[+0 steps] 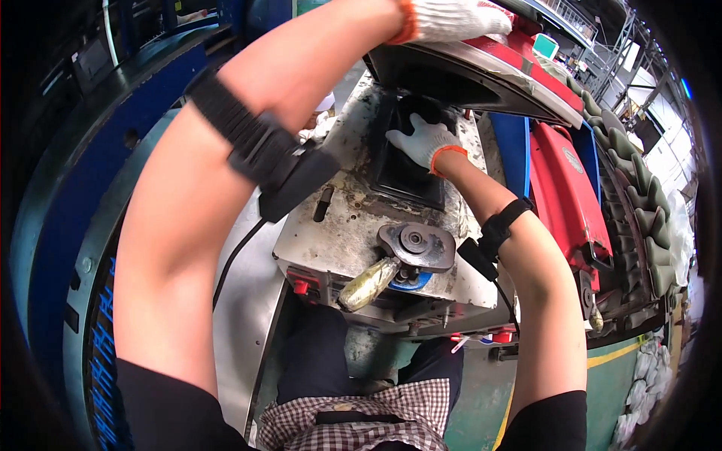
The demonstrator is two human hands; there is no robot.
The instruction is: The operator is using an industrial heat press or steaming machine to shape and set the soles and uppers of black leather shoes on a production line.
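Observation:
My left hand (451,19), in a white knit glove with an orange cuff, is raised high and rests on the red and black hinged upper part (481,71) of a machine, fingers closed over its top edge. My right hand (423,140), gloved the same way, lies flat with fingers spread on a dark square plate (402,180) set into the machine's worn grey deck (353,225). Both forearms wear black straps with small black boxes. Below the plate sits a round metal knob with a taped lever handle (370,283).
A red machine body (568,195) stands to the right, beside a row of green moulded pieces (639,188). A curved blue panel (68,225) runs along the left. Red buttons (301,286) sit on the machine's front. Green floor with a yellow line (617,353) lies below right.

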